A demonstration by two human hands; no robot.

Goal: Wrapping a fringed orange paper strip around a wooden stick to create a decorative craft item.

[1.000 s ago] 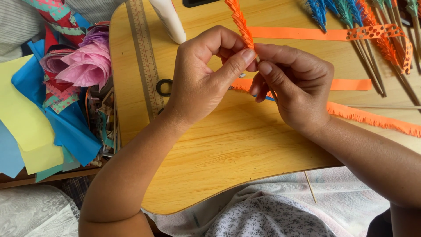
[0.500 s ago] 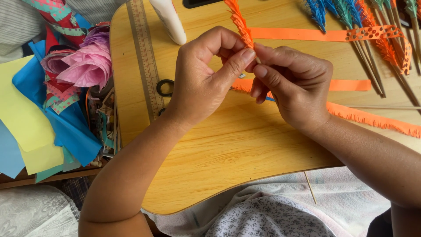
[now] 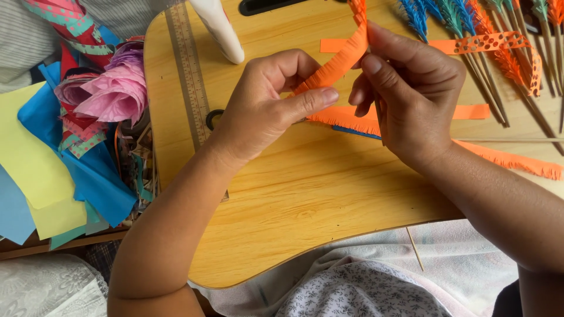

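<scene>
Head view, looking down onto a wooden lap desk [image 3: 305, 223] of pale yellow grain. Left hand [image 3: 264, 111]: fingers curled narrow, thumb and forefinger pinched on the lower end of a fringed orange paper strip [image 3: 338, 61]. Right hand [image 3: 411, 88]: fingers closed narrow about the same strip's upper part, thumb tip pressed just beside the fringe. Strip held above the desk between both hands; long axis on a diagonal, lower end toward the left hand, upper end pointed up and to the right toward the far edge of the desk, topmost part cut off by the frame. Beneath the hands, lying flat on the desk: a second fringed orange strip [image 3: 517, 161], long axis roughly left to right, sloped slightly down toward the right edge. Behind the right hand: a plain orange strip [image 3: 473, 111] and a punched orange strip [image 3: 487, 42]. Top right: finished paper feathers on sticks [image 3: 464, 17], blue, green and orange, fanned. Along the desk's left margin: a ruler [image 3: 188, 70], long axis near upright. Beside it: a white glue bottle [image 3: 217, 29], tilted, tip down. Left of the desk: sheets of coloured paper [image 3: 41, 176], yellow and blue, with pink crepe paper [image 3: 111, 94] bunched atop. Near the desk's front edge, on cloth: a thin wooden stick [image 3: 415, 249].
</scene>
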